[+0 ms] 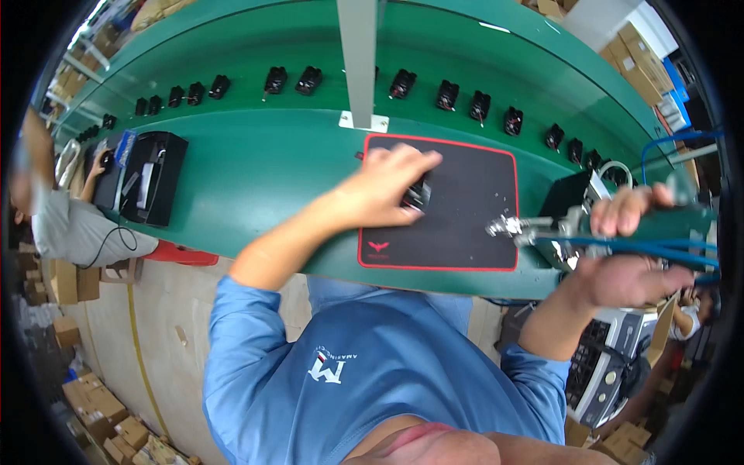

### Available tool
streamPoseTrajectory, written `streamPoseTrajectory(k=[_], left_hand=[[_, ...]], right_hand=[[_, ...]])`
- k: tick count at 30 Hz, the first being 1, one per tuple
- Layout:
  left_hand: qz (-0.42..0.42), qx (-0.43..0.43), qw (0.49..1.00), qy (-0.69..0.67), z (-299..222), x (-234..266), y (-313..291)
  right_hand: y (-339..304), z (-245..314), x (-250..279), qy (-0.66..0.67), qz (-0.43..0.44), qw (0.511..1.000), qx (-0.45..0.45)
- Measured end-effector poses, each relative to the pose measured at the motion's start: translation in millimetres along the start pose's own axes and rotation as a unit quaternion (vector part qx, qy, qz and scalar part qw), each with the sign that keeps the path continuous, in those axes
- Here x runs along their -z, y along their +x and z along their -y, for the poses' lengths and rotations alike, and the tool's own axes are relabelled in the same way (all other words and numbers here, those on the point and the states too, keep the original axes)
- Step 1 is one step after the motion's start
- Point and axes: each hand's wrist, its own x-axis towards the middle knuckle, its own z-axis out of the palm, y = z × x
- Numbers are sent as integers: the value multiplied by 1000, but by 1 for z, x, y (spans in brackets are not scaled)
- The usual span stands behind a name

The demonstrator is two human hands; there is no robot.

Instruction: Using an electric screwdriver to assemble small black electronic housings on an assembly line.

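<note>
My left hand (385, 188) rests on a small black part (419, 194), fingers curled over it, on a black mat with a red border (465, 232). To the right of the mat my right hand (632, 248) grips a green powered screwdriver (666, 225). Its metal tip (504, 228) points left and hangs over the mat's right edge, a short way from the part. Blue cables (666, 252) run along the tool.
A green conveyor belt (271, 155) carries a row of small black parts (310, 79) along its far side. A grey post (359, 54) stands behind the mat. Another person (62, 217) sits at the left by a black machine (151, 177). Cardboard boxes (93, 403) lie on the floor.
</note>
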Motion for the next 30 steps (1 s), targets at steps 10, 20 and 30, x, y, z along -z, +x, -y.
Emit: streamPoseTrajectory(k=[10,20,30], left_hand=[[-9,316,828,464,256,193,-81],[154,340,818,439,236,194,-46],[74,315,930,174,252,186,-55]], right_hand=[[-54,-27,28,-133,-95,986,-28],[-61,-25,36,-153,-124,980,-18],[-62,-26,32,-162,-122,979,-23]])
